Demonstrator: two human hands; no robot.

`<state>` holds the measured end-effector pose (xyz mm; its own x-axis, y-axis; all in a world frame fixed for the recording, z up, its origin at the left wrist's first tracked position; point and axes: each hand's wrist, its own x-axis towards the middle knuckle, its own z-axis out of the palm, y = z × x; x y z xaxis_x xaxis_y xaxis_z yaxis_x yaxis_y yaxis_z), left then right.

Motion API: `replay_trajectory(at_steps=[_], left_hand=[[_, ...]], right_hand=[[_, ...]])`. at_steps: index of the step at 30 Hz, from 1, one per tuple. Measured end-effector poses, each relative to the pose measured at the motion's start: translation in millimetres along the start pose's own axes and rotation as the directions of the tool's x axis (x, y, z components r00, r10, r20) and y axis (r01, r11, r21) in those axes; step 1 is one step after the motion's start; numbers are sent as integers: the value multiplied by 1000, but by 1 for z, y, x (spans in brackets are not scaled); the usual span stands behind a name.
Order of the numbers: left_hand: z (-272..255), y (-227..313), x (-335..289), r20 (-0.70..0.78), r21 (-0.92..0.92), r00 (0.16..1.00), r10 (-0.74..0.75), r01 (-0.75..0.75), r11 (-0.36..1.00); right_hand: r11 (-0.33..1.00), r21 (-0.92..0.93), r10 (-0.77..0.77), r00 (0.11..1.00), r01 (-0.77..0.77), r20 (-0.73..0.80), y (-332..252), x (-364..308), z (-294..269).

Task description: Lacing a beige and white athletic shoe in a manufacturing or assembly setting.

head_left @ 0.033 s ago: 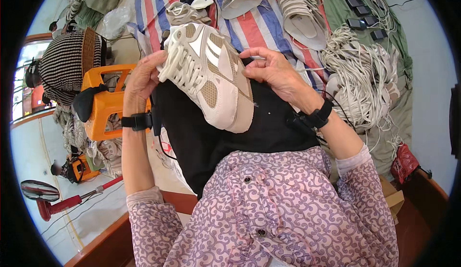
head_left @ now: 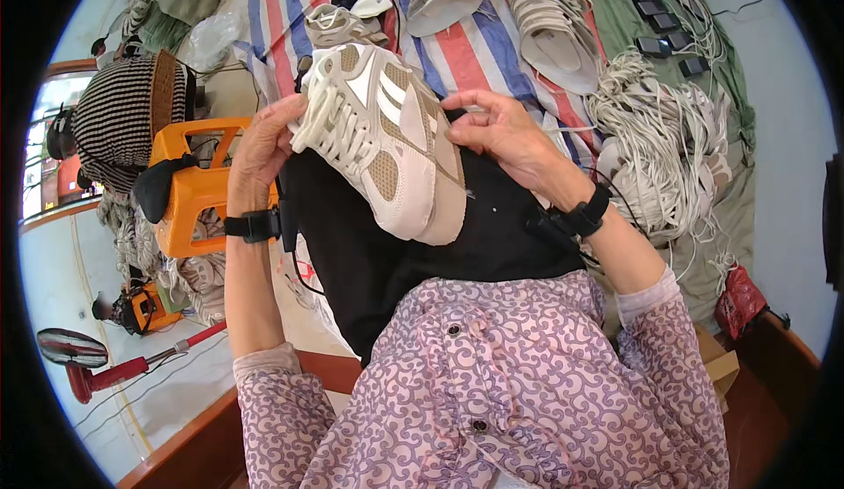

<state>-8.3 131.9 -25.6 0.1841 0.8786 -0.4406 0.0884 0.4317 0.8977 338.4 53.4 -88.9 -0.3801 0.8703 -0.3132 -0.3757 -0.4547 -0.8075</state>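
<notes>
Shoe upper (head_left: 413, 159) is held over the black-covered lap (head_left: 527, 243), gripped by the left hand (head_left: 264, 144) beside its laces (head_left: 338, 133), pinched by the right hand (head_left: 510, 137) opposite; barely a shift is seen, so no real headway seems made.

An orange stool (head_left: 187, 192) and a fan (head_left: 72, 348) stood at left; a striped sheet (head_left: 466, 48) lay ahead; a red bag (head_left: 739, 301) sat at right.
</notes>
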Motion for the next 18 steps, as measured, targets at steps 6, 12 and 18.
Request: replay_trajectory(at_steps=[6,12,18], left_hand=[[23,23,-17,-4,254,1000,14,-12,967],[22,25,2,-70,600,934,351,-241,762],[9,6,43,251,123,941,-226,201,972]], right_hand=[[998,-51,41,998,-43,-42,3,-1,-4],[996,-38,80,997,-80,-11,-3,-4,-2],[982,-119,154,986,-146,61,-20,4,6]])
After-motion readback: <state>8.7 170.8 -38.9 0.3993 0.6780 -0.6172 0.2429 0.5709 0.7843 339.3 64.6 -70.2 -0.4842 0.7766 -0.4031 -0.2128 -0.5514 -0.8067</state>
